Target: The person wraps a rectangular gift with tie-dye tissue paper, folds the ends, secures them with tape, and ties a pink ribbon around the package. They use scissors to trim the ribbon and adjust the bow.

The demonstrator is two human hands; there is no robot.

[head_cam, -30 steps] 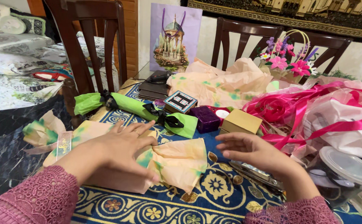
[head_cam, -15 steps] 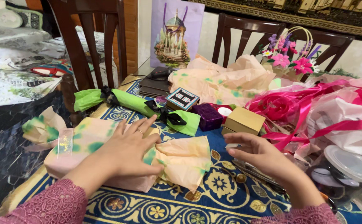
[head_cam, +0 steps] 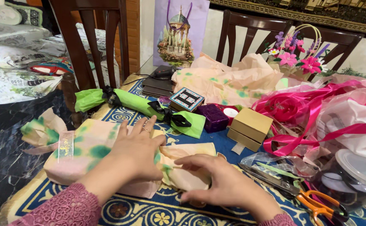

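A parcel wrapped in pale peach tissue paper with green blotches [head_cam: 86,152] lies on a blue patterned mat [head_cam: 149,211]. Its left end is gathered and tied with a clear ribbon [head_cam: 65,146]. My left hand [head_cam: 139,152] lies flat on top of the parcel, fingers spread, a ring on one finger. My right hand [head_cam: 216,178] pinches and bunches the loose paper [head_cam: 191,150] at the parcel's right end.
Behind lie a green wrapped parcel with black bows [head_cam: 149,109], a small patterned box [head_cam: 186,99], a purple box [head_cam: 214,117] and a tan box [head_cam: 250,127]. Orange-handled scissors [head_cam: 308,196] and a lidded clear tub [head_cam: 354,178] lie right, by pink ribbon [head_cam: 317,109]. Chairs stand behind.
My right hand has moved left from beside the scissors onto the parcel's loose right end and gathered the paper. My left hand stays pressed on the parcel.
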